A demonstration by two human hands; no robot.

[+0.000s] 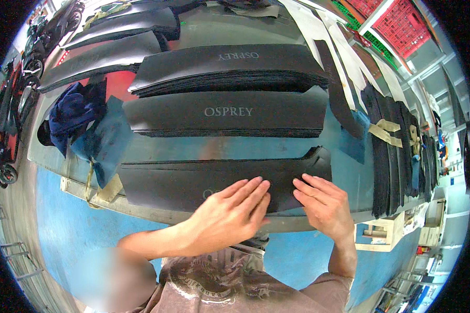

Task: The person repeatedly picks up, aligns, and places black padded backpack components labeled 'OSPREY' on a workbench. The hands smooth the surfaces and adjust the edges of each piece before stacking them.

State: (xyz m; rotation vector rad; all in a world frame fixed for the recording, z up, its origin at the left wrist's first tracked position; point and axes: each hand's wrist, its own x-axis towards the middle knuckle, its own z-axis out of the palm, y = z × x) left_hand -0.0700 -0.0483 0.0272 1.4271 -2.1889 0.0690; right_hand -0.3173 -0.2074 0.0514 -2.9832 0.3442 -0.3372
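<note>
A black flat panel [162, 182] with pale lettering lies along the near edge of the table, its right end cut to a raised corner. My left hand [237, 208] rests on it with fingers stretched out, covering most of the lettering. Beside it, my right hand [326, 206] lies with extended fingers on the panel's right part. Neither hand grips anything that I can see. Just beyond is a stack of similar black panels [277, 115] with grey lettering on top. Behind that sits another, thicker stack [193, 65], its lettering upside down to me.
Dark blue cloth [81, 112] and a blue translucent sheet [107, 138] lie at the left. More black stacks [122, 47] stand at the far left. Bundled black strips [386, 156] tied with beige bands and white strips [339, 52] are at the right. Red crates [402, 26] stand farther off.
</note>
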